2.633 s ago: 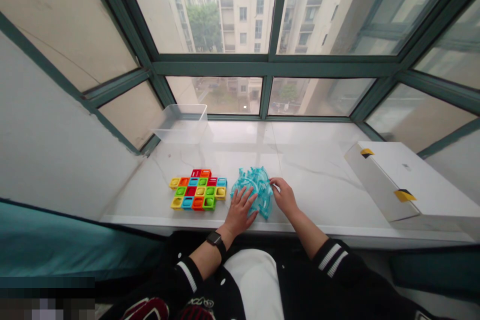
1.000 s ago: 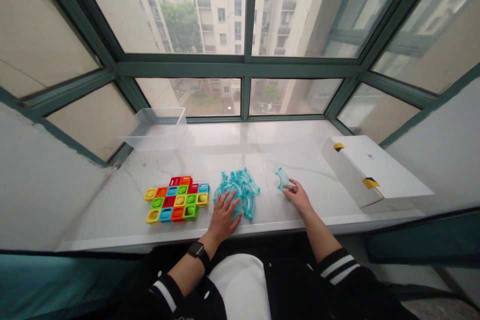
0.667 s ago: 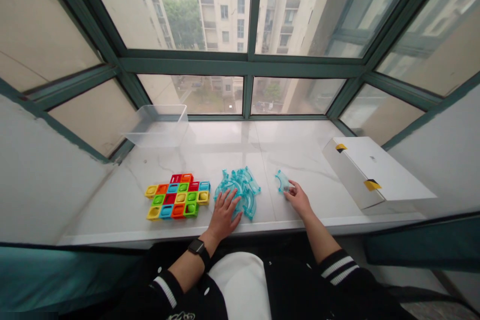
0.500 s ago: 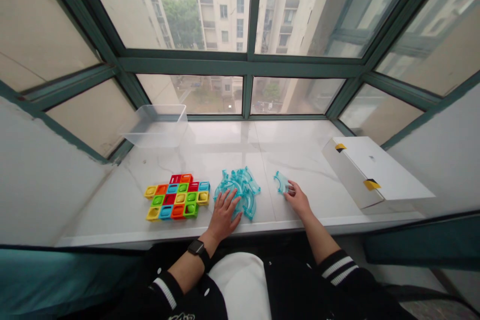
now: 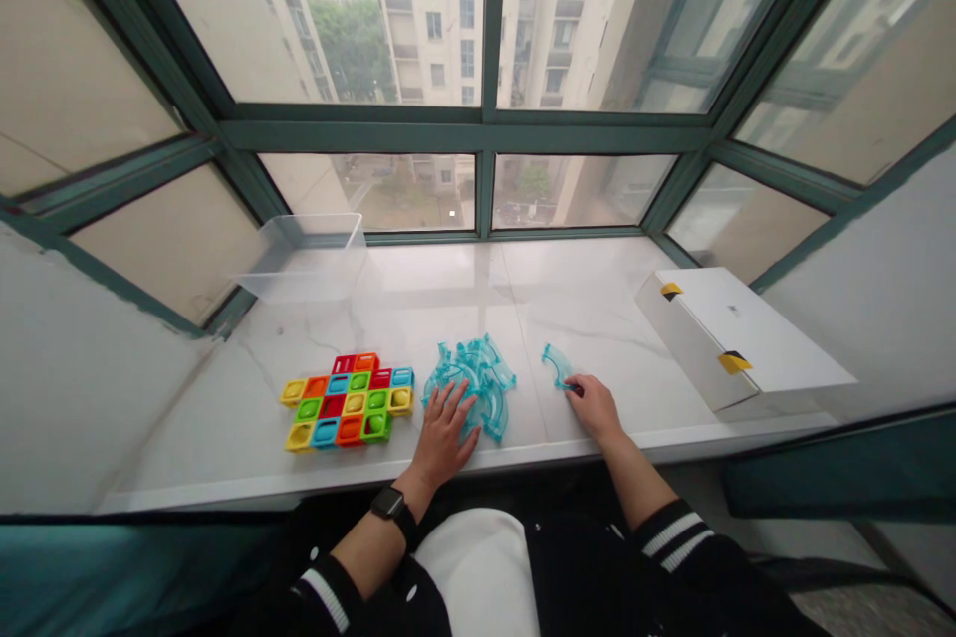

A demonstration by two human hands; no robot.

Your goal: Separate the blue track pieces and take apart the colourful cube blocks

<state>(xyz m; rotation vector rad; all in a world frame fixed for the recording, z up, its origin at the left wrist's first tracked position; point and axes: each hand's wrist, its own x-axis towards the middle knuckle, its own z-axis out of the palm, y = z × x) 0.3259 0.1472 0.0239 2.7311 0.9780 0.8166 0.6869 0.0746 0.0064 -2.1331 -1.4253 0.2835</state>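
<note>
My left hand lies with spread fingers on the near left side of a heap of clear blue curved track pieces. To the right, my right hand pinches the near end of a single curved track piece, which rests on or just above the white sill; I cannot tell which. Left of the heap sits a flat cluster of coloured blocks in red, orange, yellow, green and blue, apart from my left hand.
A clear plastic bin stands at the back left by the window. At the right is a white box with yellow and black tabs. The marble-patterned sill ends at a front edge close to my body.
My right hand has shifted its grip to the near end of the single track piece, so more of the piece shows. My left hand stays on the heap. The view has turned slightly.
</note>
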